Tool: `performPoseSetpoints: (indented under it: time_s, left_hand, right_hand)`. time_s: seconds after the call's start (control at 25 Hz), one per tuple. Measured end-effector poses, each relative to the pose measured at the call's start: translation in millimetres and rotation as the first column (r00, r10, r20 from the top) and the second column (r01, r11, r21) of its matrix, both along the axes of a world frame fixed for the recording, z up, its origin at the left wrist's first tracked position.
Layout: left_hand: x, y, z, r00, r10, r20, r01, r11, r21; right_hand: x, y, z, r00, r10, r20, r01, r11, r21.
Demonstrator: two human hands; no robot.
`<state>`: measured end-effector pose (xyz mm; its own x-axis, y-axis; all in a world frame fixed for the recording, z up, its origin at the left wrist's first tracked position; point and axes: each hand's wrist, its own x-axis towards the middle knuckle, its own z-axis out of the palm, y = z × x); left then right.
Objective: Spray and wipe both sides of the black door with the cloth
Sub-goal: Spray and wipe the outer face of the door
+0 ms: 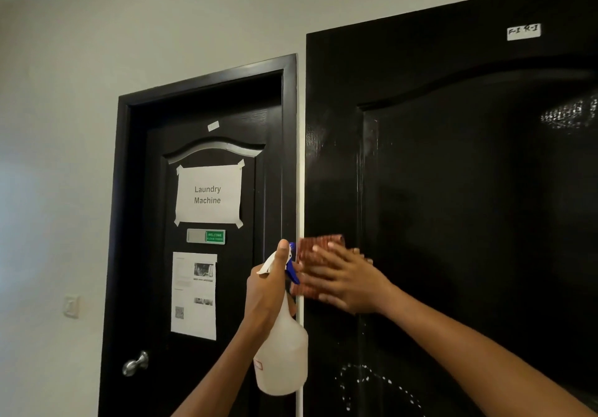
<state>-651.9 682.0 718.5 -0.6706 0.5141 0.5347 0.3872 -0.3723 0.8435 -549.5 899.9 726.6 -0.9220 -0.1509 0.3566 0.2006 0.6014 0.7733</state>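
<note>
A glossy black door fills the right half of the head view, with a small white label near its top and droplets of spray low on its panel. My right hand presses a reddish-brown ribbed cloth flat against the door's left stile, fingers straight. My left hand grips the neck of a white spray bottle with a blue trigger, held just left of the door's edge, thumb up along the sprayer head.
A second black door stands closed to the left, with a "Laundry Machine" paper, a green welcome sign, another printed sheet and a silver knob. A white wall switch sits further left.
</note>
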Motion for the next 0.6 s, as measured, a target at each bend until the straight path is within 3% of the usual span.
performPoseSetpoints:
  time_s: [0.08, 0.12, 0.24, 0.36, 0.48, 0.6]
  left_hand:
    - [3, 0, -3, 1.0, -0.001, 0.005, 0.001, 1.0, 0.002]
    - [4, -1, -2, 1.0, -0.001, 0.0, 0.001, 1.0, 0.008]
    - [7, -9, 7, 0.999, 0.003, -0.042, -0.001, 0.999, 0.042]
    - [4, -17, 11, 0.998, 0.012, -0.068, -0.009, 0.999, 0.052]
    - [-5, -20, 10, 0.998, 0.023, -0.053, -0.02, 0.998, 0.056]
    - [-10, -22, 6, 0.999, 0.05, -0.012, -0.049, 0.997, 0.065]
  right_hand:
    - [10, 7, -14, 0.991, -0.002, 0.131, -0.006, 0.998, 0.059]
    - [13, 8, -5, 0.994, -0.015, 0.11, 0.008, 0.998, 0.059]
    - [10, -1, 58, 0.962, -0.04, -0.269, 0.027, 0.998, -0.052]
    - [-9, -10, 139, 0.812, -0.148, -0.565, 0.034, 0.978, -0.207]
    - [-41, -18, 185, 0.713, -0.222, -0.665, 0.063, 0.965, -0.255]
    - [-51, -15, 157, 0.767, -0.147, -0.625, 0.026, 0.98, -0.198]
